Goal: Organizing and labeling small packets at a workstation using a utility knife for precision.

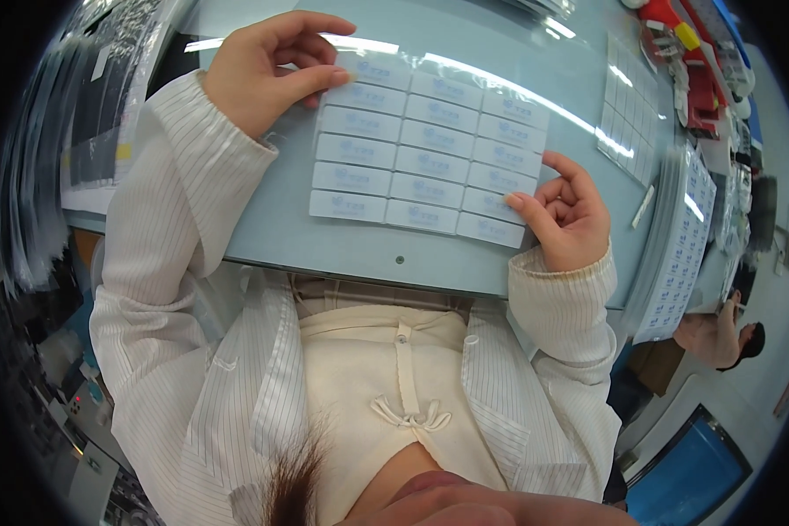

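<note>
A pale translucent sheet of labels [430, 162], printed in blue and laid out in three columns, is just over the pale table in front of me. My left hand [276, 66] is at its far left corner, thumb and bent fingers closed on the edge while the index finger sticks out above. On the near right side, my right hand [565, 210] pinches the edge, thumb on top and curled fingers partly hidden behind the sheet. Bright light reflections cross its far part.
Another label sheet [627, 105] lies at the far right of the table [324, 250]. Nearer stands a stack of printed sheets [675, 250], with a small white stick [643, 207] beside it. Dark sheets in clear plastic [105, 114] fill the left side. A person [719, 333] is in the right background.
</note>
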`<state>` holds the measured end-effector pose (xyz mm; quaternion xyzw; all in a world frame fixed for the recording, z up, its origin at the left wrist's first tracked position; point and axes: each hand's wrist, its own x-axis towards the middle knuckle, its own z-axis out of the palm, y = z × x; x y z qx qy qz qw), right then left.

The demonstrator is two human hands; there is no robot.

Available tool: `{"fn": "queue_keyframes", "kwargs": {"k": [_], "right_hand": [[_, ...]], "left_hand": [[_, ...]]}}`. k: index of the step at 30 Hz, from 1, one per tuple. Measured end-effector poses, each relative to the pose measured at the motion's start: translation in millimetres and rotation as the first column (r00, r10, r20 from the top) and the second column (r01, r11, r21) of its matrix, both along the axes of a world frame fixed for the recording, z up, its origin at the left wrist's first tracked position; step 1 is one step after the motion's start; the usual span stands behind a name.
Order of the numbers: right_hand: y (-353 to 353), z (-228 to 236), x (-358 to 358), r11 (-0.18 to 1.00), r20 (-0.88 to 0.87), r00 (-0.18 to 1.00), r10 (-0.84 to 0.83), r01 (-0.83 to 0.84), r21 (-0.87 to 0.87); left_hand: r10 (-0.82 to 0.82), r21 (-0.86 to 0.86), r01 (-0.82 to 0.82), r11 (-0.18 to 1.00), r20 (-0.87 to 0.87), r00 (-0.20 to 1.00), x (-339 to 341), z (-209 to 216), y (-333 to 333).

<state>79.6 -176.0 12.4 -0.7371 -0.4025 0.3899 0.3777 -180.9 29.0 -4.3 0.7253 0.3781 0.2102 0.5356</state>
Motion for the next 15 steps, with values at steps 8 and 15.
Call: {"fn": "queue_keyframes", "kwargs": {"k": [8, 15], "right_hand": [[-0.3, -0.7, -0.6, 0.999, 0.007, 0.999, -0.038, 0.038, 0.009], [-2.1, -2.5, -2.5, 0.997, 0.001, 0.998, -0.070, 0.070, 0.039]], "left_hand": [[0.017, 0.103, -0.018, 0.995, 0.011, 1.000, -0.9, -2.0, -3.9], [0.029, 0.264, -0.022, 0.964, -0.025, 0.999, -1.0, -1.9, -7.0]]}}
